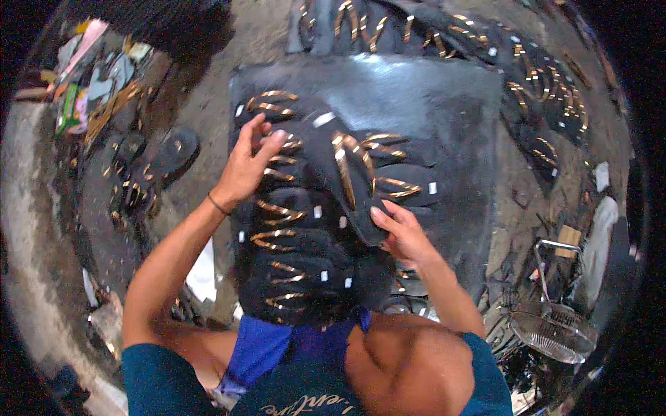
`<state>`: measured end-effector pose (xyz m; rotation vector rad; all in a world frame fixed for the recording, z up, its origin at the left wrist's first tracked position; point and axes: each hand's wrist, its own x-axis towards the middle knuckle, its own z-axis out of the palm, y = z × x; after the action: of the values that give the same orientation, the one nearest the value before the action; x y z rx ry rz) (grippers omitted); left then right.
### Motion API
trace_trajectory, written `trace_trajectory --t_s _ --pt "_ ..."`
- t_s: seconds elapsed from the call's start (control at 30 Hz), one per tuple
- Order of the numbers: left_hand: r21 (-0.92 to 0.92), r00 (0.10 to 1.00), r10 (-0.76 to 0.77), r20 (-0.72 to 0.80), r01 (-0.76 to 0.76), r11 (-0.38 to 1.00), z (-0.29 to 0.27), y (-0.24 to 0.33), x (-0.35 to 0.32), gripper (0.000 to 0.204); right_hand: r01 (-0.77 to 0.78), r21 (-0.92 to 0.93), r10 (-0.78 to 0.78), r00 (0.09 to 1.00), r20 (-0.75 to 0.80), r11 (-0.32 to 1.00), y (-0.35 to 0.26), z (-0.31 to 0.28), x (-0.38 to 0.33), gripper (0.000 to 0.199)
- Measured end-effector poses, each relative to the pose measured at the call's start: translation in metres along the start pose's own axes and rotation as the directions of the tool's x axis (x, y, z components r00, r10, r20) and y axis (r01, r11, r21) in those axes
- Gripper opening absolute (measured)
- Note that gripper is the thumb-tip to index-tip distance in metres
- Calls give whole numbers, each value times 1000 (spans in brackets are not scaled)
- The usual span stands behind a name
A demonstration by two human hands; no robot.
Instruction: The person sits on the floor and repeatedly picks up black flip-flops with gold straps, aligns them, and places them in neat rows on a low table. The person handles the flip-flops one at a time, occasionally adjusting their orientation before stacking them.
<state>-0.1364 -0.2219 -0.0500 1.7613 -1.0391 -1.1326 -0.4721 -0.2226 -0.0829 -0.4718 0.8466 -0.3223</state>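
A black flip-flop sandal [357,175] with gold straps is tilted over the dark board, a white label at its far end. My right hand [402,234] grips its near end, the thumb on top. My left hand [248,159] hovers at the left column of sandals, thumb and fingers apart, with nothing seen in it. Just beyond its fingers lies a gold-strapped sandal [272,104]. More sandals [281,239] run down toward my body, several with small white labels. To the right of the held sandal, other sandals [399,182] lie partly covered.
The dark board [461,104] has a shiny far part. Rows of similar sandals [361,28] line the far edge and curve right. At left lie a loose sandal pile [142,173] and a heap of scraps [104,80]. A wire fan guard [555,333] sits at near right.
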Motion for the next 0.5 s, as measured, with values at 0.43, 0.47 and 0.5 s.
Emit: trace_trajectory --t_s 0.43,0.47,0.5 --pt "6 819 -17 573 16 1000 102 46 -38 36 500 -432 -649 679 -343 751 -34 -27 -7 75" --pt "166 750 -43 661 -90 982 93 49 -37 37 525 -160 -538 728 -424 836 -53 -32 -17 68" --pt "196 663 -61 746 -132 972 89 48 -40 42 463 -198 -503 816 -285 864 -59 -56 -24 60"
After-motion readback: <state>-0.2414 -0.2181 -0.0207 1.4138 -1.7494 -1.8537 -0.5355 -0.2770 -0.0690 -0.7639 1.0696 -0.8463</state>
